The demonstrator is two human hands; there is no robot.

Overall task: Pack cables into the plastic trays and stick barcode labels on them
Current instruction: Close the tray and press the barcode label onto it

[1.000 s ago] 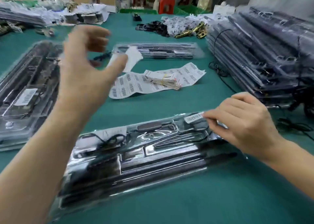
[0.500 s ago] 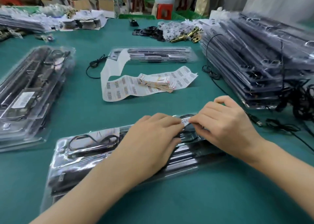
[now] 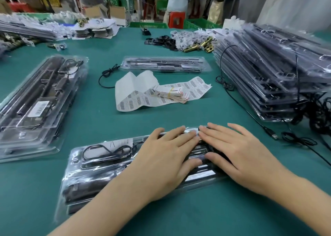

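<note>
A clear plastic tray (image 3: 100,165) with a coiled black cable (image 3: 107,150) and dark parts lies on the green table in front of me. My left hand (image 3: 166,157) lies flat on its middle, fingers straight. My right hand (image 3: 232,151) lies flat on its right end, fingertips meeting those of the left. Between the fingertips a sliver of a barcode label (image 3: 197,134) shows; most of it is hidden. A strip of barcode labels (image 3: 161,92) lies further back at the centre.
A stack of filled, labelled trays (image 3: 35,106) sits at the left. A tall stack of trays (image 3: 272,78) stands at the right with loose black cables (image 3: 297,139) beside it. Another tray (image 3: 163,63) and a loose cable (image 3: 107,74) lie behind the label strip. Brass parts (image 3: 198,44) lie at the back.
My left hand came down from the air and dropped the backing paper. Both hands went from pinching the label to lying flat on the tray.
</note>
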